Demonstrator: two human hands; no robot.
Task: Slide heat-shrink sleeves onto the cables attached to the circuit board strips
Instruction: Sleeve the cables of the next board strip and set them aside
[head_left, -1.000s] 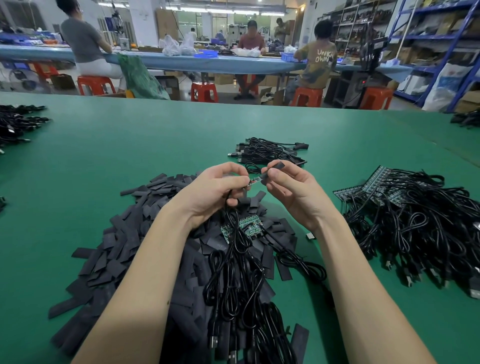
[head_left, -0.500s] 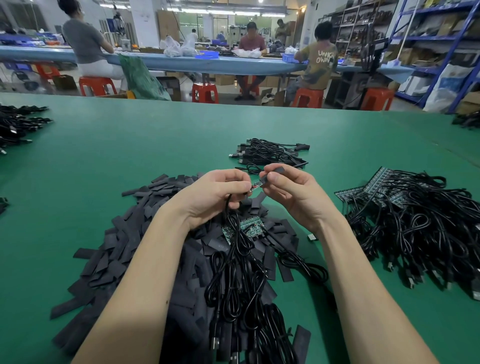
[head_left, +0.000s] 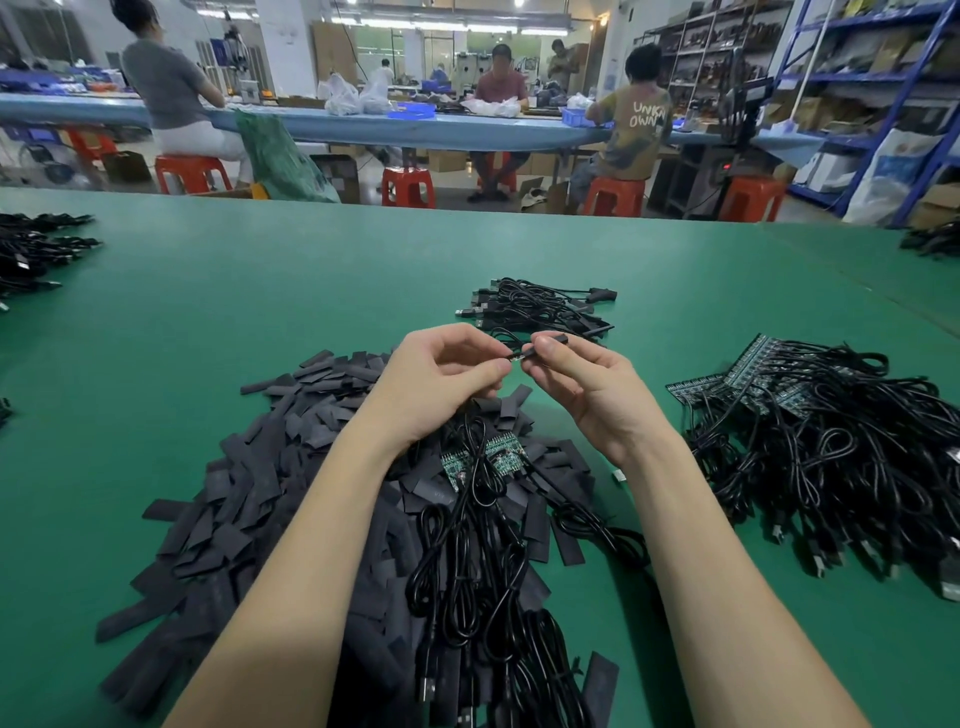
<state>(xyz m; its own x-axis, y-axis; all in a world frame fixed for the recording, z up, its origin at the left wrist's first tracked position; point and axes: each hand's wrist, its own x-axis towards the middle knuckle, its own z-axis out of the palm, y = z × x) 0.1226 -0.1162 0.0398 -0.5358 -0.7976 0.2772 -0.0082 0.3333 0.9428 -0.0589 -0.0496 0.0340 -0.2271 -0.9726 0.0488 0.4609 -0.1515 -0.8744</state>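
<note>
Green table (head_left: 260, 322) fills the view, a heap of flat black sleeves (head_left: 249, 499) spread across it. Above that heap's far edge, left hand (head_left: 441, 374) pinches a cable end (head_left: 511, 357); right hand (head_left: 582, 379) pinches one sleeve (head_left: 545, 343), its long axis left-right, open end toward the cable.

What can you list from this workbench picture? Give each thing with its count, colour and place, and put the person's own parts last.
sleeve pile: many, dark grey, left of centre
circuit board strip: one, green, on the pile under the hands
cable bundle: one, black, beyond the hands
cables with boards: heap, black, right
table: one, green
stools: several, red, background
left hand: pinches a cable end
right hand: pinches a black sleeve
</note>
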